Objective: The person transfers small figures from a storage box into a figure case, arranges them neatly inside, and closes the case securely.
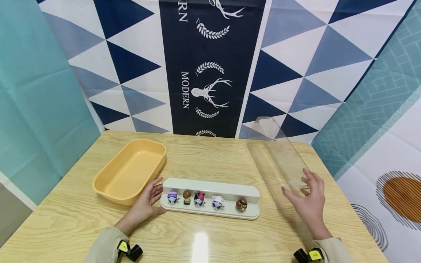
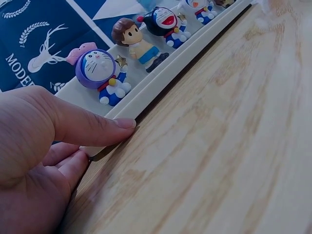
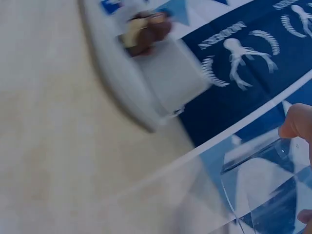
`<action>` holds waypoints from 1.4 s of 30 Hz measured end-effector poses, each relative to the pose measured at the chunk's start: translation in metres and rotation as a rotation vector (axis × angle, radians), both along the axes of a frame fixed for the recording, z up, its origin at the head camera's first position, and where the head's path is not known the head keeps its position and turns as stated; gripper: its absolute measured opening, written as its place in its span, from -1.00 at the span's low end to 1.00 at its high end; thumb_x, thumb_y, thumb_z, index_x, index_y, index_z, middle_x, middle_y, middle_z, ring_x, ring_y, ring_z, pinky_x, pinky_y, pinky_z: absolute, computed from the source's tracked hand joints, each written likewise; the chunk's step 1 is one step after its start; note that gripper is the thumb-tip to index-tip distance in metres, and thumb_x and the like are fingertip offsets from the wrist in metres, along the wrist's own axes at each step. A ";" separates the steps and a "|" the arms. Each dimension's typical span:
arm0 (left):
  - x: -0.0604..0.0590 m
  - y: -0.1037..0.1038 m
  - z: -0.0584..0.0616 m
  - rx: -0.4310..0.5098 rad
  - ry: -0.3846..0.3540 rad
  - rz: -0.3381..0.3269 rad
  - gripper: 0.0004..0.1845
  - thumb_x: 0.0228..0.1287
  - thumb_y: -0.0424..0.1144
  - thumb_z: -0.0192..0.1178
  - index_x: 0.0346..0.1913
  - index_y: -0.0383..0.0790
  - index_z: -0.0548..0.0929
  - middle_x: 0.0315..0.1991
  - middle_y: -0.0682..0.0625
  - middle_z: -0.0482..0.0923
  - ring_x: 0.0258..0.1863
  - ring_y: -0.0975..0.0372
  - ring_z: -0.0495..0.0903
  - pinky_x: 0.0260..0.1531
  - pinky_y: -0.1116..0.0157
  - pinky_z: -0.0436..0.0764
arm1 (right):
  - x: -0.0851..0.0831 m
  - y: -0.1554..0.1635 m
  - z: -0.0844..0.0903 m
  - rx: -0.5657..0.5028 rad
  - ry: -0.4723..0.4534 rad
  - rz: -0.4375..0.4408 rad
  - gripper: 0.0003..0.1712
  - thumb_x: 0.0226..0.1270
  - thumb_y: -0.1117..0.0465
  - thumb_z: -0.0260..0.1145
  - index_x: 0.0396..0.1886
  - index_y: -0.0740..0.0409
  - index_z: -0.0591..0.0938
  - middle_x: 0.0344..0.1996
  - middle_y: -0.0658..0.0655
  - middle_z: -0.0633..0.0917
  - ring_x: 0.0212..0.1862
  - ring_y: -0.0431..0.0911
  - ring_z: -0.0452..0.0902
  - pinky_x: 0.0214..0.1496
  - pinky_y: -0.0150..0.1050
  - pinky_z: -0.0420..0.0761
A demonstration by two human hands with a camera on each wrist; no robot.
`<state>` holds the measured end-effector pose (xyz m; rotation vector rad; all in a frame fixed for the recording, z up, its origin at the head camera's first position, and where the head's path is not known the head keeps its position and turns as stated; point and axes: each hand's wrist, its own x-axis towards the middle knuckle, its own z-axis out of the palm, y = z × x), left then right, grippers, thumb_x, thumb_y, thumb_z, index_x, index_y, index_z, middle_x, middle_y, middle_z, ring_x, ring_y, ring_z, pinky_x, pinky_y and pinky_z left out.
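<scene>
A white two-step display stand [image 1: 210, 185] lies on the table, with several small cartoon figurines [image 1: 198, 199] standing in a row on its lower step. At its left end, my left hand [image 1: 144, 204] grips the corner; in the left wrist view the thumb [image 2: 122, 124] lies on the front rim and the fingers are at the end side. Off to the stand's right, my right hand [image 1: 309, 201] holds a long clear plastic cover [image 1: 274, 157] by its near end. The cover is tilted, its far end raised, apart from the stand. Blur softens the right wrist view.
A yellow plastic basin [image 1: 128, 171] sits at the back left, close behind my left hand. The wooden table [image 1: 204, 157] ends at a patterned cloth backdrop [image 1: 210, 73], and more cloth hangs along both sides.
</scene>
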<state>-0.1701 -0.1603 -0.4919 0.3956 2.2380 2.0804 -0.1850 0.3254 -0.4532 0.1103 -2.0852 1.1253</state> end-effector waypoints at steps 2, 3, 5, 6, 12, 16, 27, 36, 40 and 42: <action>0.000 0.000 0.001 0.003 -0.004 -0.001 0.16 -0.21 -0.85 0.31 0.52 -0.46 -0.04 0.39 -0.54 0.12 0.42 -0.25 0.08 0.21 0.46 0.36 | -0.001 0.002 0.009 -0.037 -0.017 0.013 0.01 -0.17 0.58 0.53 0.41 0.17 0.44 0.22 -0.20 0.28 0.07 -0.28 0.40 -0.12 -0.65 0.43; 0.000 0.000 0.001 0.002 -0.005 -0.001 0.16 -0.21 -0.85 0.31 0.52 -0.46 -0.04 0.39 -0.54 0.11 0.42 -0.25 0.08 0.21 0.47 0.36 | -0.002 0.004 0.013 -0.045 -0.021 0.018 0.01 -0.16 0.59 0.52 0.41 0.15 0.44 0.22 -0.24 0.27 0.08 -0.28 0.41 -0.11 -0.65 0.44; 0.000 0.000 0.001 0.004 -0.008 -0.002 0.16 -0.21 -0.85 0.31 0.52 -0.46 -0.05 0.39 -0.54 0.11 0.42 -0.26 0.08 0.20 0.48 0.37 | -0.004 0.007 0.021 -0.059 -0.024 0.034 0.00 -0.14 0.61 0.51 0.41 0.14 0.45 0.22 -0.26 0.26 0.09 -0.28 0.42 -0.11 -0.66 0.44; 0.000 0.000 0.001 0.005 -0.008 -0.002 0.16 -0.21 -0.85 0.31 0.52 -0.46 -0.05 0.38 -0.55 0.11 0.41 -0.26 0.08 0.19 0.48 0.37 | -0.005 0.008 0.024 -0.064 -0.024 0.040 -0.01 -0.15 0.62 0.50 0.40 0.15 0.45 0.23 -0.25 0.26 0.10 -0.29 0.43 -0.11 -0.66 0.44; 0.000 0.000 0.001 0.009 -0.003 -0.008 0.16 -0.20 -0.85 0.31 0.52 -0.47 -0.06 0.38 -0.55 0.11 0.41 -0.27 0.08 0.18 0.50 0.38 | -0.010 0.013 0.043 -0.108 0.028 0.098 -0.03 -0.18 0.72 0.43 0.36 0.27 0.47 0.27 -0.12 0.32 0.11 -0.27 0.46 -0.11 -0.65 0.47; 0.000 0.000 0.000 0.008 0.000 -0.005 0.16 -0.20 -0.85 0.32 0.52 -0.47 -0.06 0.38 -0.55 0.11 0.41 -0.26 0.07 0.19 0.49 0.37 | -0.012 0.012 0.054 -0.191 0.082 0.196 -0.08 -0.14 0.78 0.37 0.33 0.30 0.47 0.31 0.02 0.36 0.13 -0.17 0.47 -0.06 -0.58 0.52; 0.000 0.000 -0.001 0.003 0.002 0.007 0.16 -0.20 -0.84 0.33 0.52 -0.45 -0.03 0.37 -0.54 0.14 0.41 -0.24 0.10 0.20 0.48 0.37 | -0.019 0.008 0.070 -0.486 0.284 0.704 -0.18 -0.17 0.90 0.14 0.23 0.49 0.43 0.33 0.29 0.38 0.16 0.01 0.53 0.06 -0.31 0.62; 0.000 0.000 -0.001 -0.001 -0.004 0.000 0.17 -0.20 -0.84 0.33 0.52 -0.46 -0.05 0.38 -0.55 0.12 0.42 -0.26 0.08 0.21 0.47 0.36 | -0.024 0.005 0.076 -0.485 0.288 0.909 -0.23 -0.12 0.89 0.14 0.21 0.55 0.41 0.29 0.32 0.42 0.18 0.10 0.54 0.09 -0.16 0.62; 0.001 -0.001 -0.001 -0.002 0.001 0.001 0.17 -0.20 -0.83 0.34 0.52 -0.46 -0.05 0.38 -0.55 0.13 0.41 -0.25 0.09 0.21 0.47 0.36 | -0.027 0.005 0.078 -0.481 0.274 1.026 -0.24 -0.09 0.89 0.18 0.22 0.56 0.40 0.29 0.36 0.40 0.20 0.15 0.52 0.11 -0.08 0.61; 0.000 0.000 -0.001 0.000 0.004 0.001 0.17 -0.20 -0.83 0.34 0.52 -0.46 -0.05 0.38 -0.55 0.13 0.41 -0.25 0.09 0.21 0.47 0.36 | -0.029 0.005 0.078 -0.480 0.265 1.077 -0.26 -0.07 0.87 0.19 0.22 0.56 0.39 0.29 0.38 0.39 0.21 0.17 0.51 0.12 -0.05 0.61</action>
